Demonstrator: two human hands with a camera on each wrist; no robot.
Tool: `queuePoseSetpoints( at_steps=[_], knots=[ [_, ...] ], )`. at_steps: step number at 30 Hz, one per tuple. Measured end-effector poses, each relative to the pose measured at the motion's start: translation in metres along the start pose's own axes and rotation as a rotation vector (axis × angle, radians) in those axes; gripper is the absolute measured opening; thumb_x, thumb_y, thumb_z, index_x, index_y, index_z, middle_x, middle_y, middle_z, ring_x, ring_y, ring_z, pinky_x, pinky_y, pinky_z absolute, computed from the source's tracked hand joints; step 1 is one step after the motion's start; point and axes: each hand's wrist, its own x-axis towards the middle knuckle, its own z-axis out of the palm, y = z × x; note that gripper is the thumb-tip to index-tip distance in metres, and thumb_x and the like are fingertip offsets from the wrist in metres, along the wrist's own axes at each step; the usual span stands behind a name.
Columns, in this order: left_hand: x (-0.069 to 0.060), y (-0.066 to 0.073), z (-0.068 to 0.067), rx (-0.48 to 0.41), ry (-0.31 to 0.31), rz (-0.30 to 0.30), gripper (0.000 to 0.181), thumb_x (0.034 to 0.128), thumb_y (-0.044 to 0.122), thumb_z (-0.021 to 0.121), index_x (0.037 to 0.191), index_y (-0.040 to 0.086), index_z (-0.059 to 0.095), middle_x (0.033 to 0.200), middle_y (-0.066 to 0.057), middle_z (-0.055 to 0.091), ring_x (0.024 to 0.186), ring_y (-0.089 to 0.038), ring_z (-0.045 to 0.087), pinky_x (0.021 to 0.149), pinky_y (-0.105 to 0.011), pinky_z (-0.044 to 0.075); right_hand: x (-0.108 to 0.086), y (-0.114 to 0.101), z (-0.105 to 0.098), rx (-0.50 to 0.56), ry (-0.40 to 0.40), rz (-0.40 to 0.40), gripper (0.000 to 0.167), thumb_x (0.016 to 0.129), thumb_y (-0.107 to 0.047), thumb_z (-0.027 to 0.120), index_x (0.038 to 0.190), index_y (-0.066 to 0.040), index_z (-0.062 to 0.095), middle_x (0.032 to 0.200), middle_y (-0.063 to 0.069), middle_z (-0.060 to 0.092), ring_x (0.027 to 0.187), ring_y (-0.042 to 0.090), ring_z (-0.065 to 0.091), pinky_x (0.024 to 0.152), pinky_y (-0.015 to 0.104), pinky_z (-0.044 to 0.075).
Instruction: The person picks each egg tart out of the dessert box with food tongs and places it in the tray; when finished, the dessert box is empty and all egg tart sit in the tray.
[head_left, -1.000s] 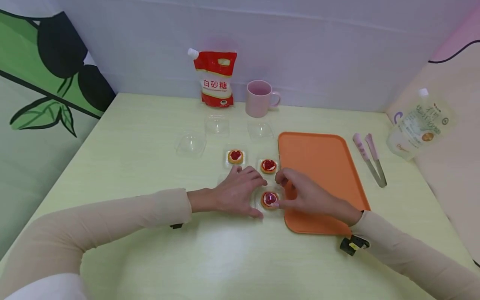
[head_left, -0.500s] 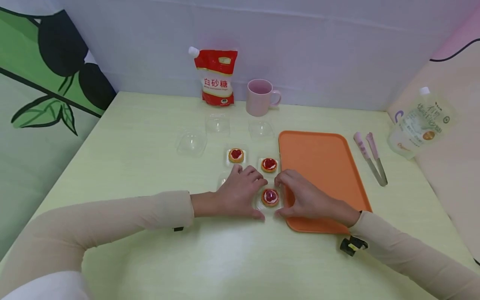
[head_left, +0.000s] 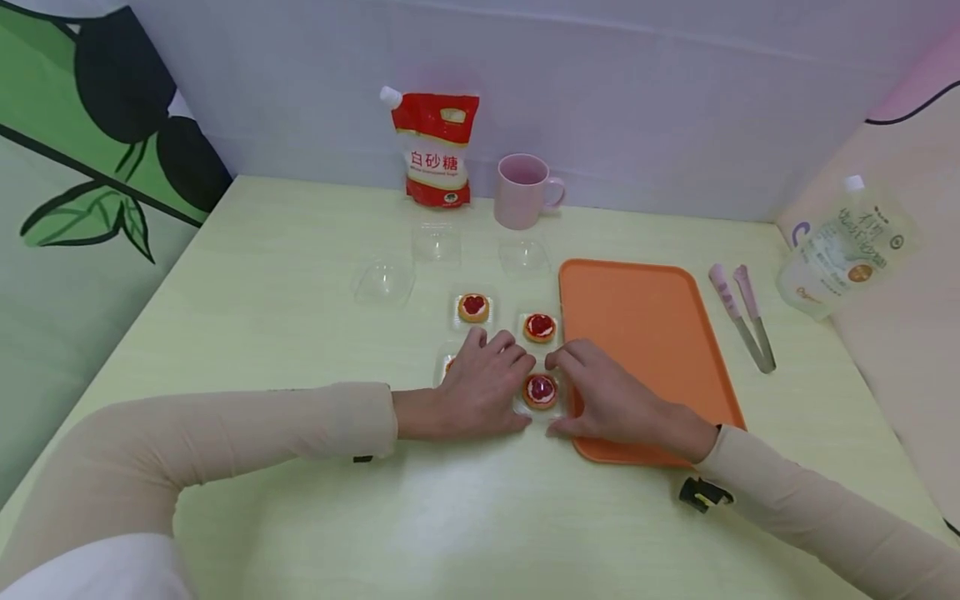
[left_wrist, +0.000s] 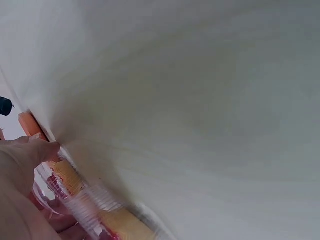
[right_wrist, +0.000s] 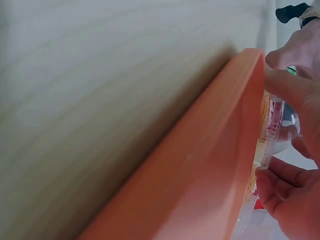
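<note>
A small tart with red topping sits in a clear plastic box, a glare on the plastic above it. My left hand holds the box's left side, its thumb at the near corner. At the right side my right hand grips, thumb near and fingers far. The left wrist view has the left thumb beside the boxed tart. In the right wrist view, right-hand fingers touch the clear plastic. Two more tarts sit on clear bases behind; another is mostly hidden by my left hand.
An orange tray lies under my right hand. Three clear domed lids stand farther back. Tongs lie at right, near a leaning pouch. A sugar bag and a pink mug stand at the back wall.
My right thumb has moved off the front of the tart to the box's near right corner. The left thumb has come slightly right, and the hands are closer together around the box.
</note>
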Motion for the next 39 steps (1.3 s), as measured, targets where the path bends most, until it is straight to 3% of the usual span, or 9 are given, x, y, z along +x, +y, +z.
queuePoseSetpoints(
  at_steps=[8,15,25,33,39],
  knots=[
    [0.0,0.0,-0.002,0.018,0.031,0.007,0.065,0.0726,0.062,0.077,0.116,0.017,0.061,0.103,0.003,0.071,0.104,-0.018,0.053,0.085,-0.04,0.035,0.001,-0.001,-0.003,-0.096,0.02,-0.065,0.073,0.069,-0.046,0.089,0.125,-0.01,0.058,0.113,0.001,0.06,0.103,0.016,0.053,0.086,0.033,0.05],
    [0.001,0.001,-0.002,0.023,0.033,0.001,0.065,0.0719,0.061,0.078,0.116,0.017,0.061,0.102,0.004,0.072,0.104,-0.017,0.053,0.084,-0.04,0.035,0.002,0.0,-0.007,-0.079,0.001,-0.056,0.074,0.071,-0.048,0.088,0.127,-0.008,0.06,0.114,0.002,0.063,0.104,0.018,0.056,0.09,0.038,0.052],
    [0.002,0.002,-0.004,-0.004,-0.011,-0.006,0.062,0.0742,0.058,0.077,0.117,0.016,0.06,0.105,0.002,0.071,0.106,-0.018,0.053,0.086,-0.042,0.035,0.008,0.005,-0.022,0.127,-0.115,0.03,0.071,0.07,-0.044,0.089,0.128,-0.015,0.059,0.116,-0.004,0.064,0.103,0.015,0.057,0.09,0.038,0.05],
    [0.001,0.002,-0.005,-0.006,-0.02,-0.027,0.066,0.0728,0.058,0.078,0.119,0.015,0.059,0.103,0.0,0.068,0.106,-0.02,0.052,0.086,-0.042,0.035,0.014,0.013,-0.025,0.345,-0.188,0.125,0.07,0.074,-0.039,0.088,0.13,-0.015,0.055,0.122,-0.002,0.061,0.113,0.019,0.055,0.097,0.041,0.047],
    [0.001,0.003,-0.007,-0.032,-0.054,-0.045,0.072,0.0746,0.055,0.076,0.13,0.016,0.054,0.107,-0.001,0.064,0.106,-0.022,0.05,0.086,-0.042,0.034,0.015,0.013,-0.029,0.353,-0.192,0.13,0.071,0.074,-0.037,0.088,0.131,-0.012,0.054,0.125,0.002,0.062,0.113,0.022,0.056,0.095,0.042,0.048]
  ],
)
